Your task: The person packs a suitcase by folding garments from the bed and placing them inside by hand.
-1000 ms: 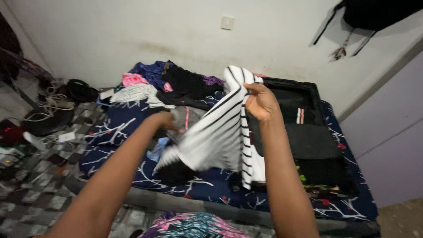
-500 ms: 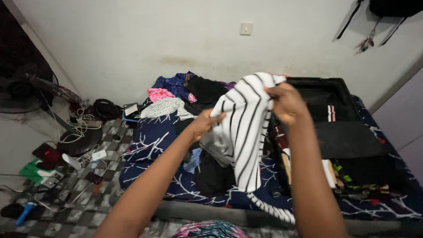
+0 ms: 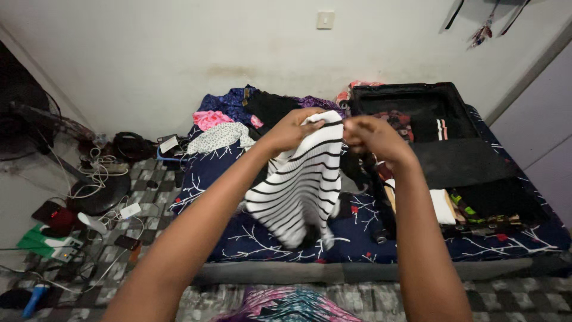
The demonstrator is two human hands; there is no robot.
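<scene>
Left hand [image 3: 293,128] pinched shut on the top edge of a white garment with black stripes [image 3: 298,188], fingers curled over the fabric. Right hand [image 3: 368,136] just beside it, likewise closed on the same top edge, knuckles toward the camera. Striped garment held up in the air above the middle of the mattress [image 3: 280,238], hanging down in loose folds, lower hem near the mattress's front edge. Beneath and behind it, a dark blue sheet with white branch print [image 3: 205,173] covering the mattress. Toward the back left corner, a heap of clothes [image 3: 238,116]: pink, white-patterned, blue and black pieces piled together. On the right half of the mattress, an open black suitcase [image 3: 429,119], lid propped toward the wall, folded items lying at its near end. On the patterned floor off the mattress's left edge, a tangle of white cables and chargers [image 3: 101,173] beside a black round object, a green box nearer the camera. High on the wall, a white switch plate [image 3: 325,19].
</scene>
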